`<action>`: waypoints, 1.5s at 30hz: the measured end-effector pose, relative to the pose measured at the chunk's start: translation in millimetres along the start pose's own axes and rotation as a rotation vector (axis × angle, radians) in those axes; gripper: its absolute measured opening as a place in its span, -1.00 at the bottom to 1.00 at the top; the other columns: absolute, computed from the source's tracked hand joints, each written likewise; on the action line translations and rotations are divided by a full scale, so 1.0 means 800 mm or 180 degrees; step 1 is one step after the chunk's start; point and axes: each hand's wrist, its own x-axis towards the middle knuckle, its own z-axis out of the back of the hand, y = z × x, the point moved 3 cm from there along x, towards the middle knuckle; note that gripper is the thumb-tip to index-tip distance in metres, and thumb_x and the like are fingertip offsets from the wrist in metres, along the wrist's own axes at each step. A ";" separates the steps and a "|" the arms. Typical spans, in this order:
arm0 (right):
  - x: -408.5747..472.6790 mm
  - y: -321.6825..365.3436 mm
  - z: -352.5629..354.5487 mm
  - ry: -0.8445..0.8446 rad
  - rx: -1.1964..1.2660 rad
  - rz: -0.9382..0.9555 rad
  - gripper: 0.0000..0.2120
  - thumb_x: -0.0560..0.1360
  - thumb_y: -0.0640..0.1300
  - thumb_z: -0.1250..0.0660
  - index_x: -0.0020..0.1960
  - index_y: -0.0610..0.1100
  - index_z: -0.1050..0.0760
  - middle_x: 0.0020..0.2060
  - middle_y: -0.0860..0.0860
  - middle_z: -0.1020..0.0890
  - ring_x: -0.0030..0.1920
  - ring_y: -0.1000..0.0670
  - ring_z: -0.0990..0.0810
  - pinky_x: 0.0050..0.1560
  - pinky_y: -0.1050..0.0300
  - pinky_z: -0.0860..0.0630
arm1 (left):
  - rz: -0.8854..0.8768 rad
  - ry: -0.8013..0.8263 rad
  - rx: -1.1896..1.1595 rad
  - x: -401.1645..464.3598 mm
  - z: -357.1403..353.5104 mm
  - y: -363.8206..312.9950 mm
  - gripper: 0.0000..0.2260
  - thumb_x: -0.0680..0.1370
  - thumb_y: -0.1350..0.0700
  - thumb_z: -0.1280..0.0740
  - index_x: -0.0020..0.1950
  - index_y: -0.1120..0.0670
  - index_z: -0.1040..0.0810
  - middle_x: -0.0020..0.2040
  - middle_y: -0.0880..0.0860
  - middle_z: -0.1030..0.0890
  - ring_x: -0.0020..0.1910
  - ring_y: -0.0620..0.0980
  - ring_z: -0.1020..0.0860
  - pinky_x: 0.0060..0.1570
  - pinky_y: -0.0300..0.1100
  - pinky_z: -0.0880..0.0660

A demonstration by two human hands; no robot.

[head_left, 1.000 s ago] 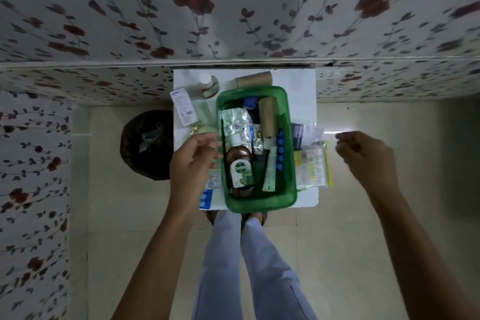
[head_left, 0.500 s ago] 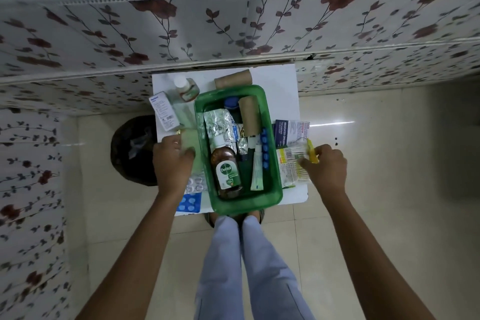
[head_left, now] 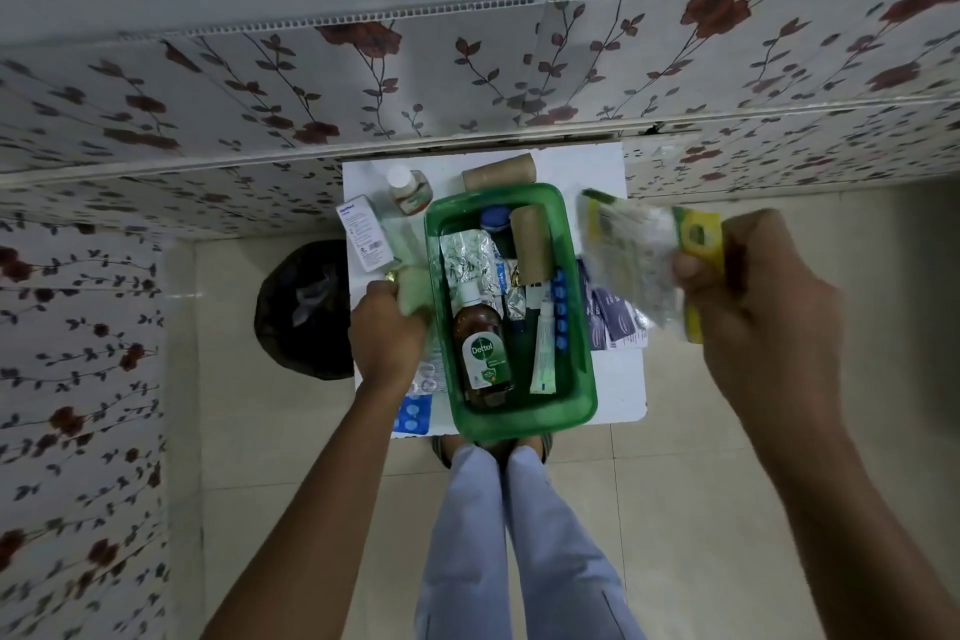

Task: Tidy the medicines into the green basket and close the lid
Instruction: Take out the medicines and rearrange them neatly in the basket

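Note:
The green basket (head_left: 584, 379) stands open on a small white table (head_left: 618, 395). Inside lie a brown Dettol bottle (head_left: 480, 353), foil blister strips (head_left: 467, 260), a cardboard roll (head_left: 529, 244), a white tube (head_left: 544, 348) and a blue strip (head_left: 560, 312). My right hand (head_left: 753, 296) is raised right of the basket, shut on a blurred yellow-edged clear packet (head_left: 644, 244). My left hand (head_left: 387, 333) rests at the basket's left rim, gripping a pale green lid (head_left: 413, 286) that lies flat beside it.
On the table outside the basket: a white box (head_left: 361, 239), a small bottle (head_left: 410, 190), a second cardboard roll (head_left: 498, 174), purple leaflets (head_left: 613, 322), blue blister strips (head_left: 413, 413). A black bin (head_left: 306, 307) sits on the floor at left. My legs are below the table.
My right hand has lifted the yellow-edged packet off the table, up and to the right. My left hand has stayed at the basket's left side on the lid.

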 end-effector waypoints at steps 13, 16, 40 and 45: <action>-0.007 0.015 -0.173 0.1010 -0.0826 0.0712 -0.54 0.39 -0.40 -0.30 0.27 -0.17 -0.45 0.27 -0.22 -0.47 0.18 -0.26 -0.44 0.10 -0.07 -0.48 | 0.0130 -0.0247 -0.1259 -0.010 0.057 0.011 -0.65 0.42 0.16 -0.44 0.15 0.22 -0.48 -0.06 0.07 -0.53 -0.12 0.00 -0.50 -0.27 -0.26 -0.37; -0.024 0.010 -0.200 0.1374 -0.1299 0.0909 -0.38 0.37 -0.40 -0.27 0.37 -0.03 -0.32 0.36 -0.24 -0.30 0.24 -0.27 -0.35 0.10 -0.09 -0.46 | 0.0037 -0.0286 -0.1418 -0.014 0.061 0.009 -0.65 0.41 0.15 -0.45 0.14 0.19 -0.48 -0.05 0.06 -0.53 -0.16 -0.04 -0.51 -0.30 -0.38 -0.39; 0.005 -0.049 -0.113 0.0001 0.0183 0.0287 -0.67 0.41 -0.39 -0.20 0.05 -0.17 -0.61 -0.01 -0.14 -0.68 -0.06 -0.14 -0.62 0.01 0.07 -0.53 | -0.0670 0.0734 -0.1460 -0.065 0.039 -0.061 -0.66 0.41 0.13 -0.46 0.14 0.09 -0.48 -0.02 0.04 -0.57 -0.10 0.01 -0.58 -0.20 -0.18 -0.57; 0.020 -0.129 -0.097 -0.0110 0.0231 -0.0938 -0.66 0.44 -0.37 -0.18 0.09 -0.12 -0.58 0.03 -0.09 -0.67 -0.12 0.05 -0.53 -0.18 0.52 -0.32 | -0.0523 0.0770 -0.1020 -0.095 -0.019 -0.062 -0.64 0.47 0.13 -0.38 0.19 0.17 -0.35 0.03 0.10 -0.54 -0.11 0.03 -0.53 -0.36 -0.32 -0.39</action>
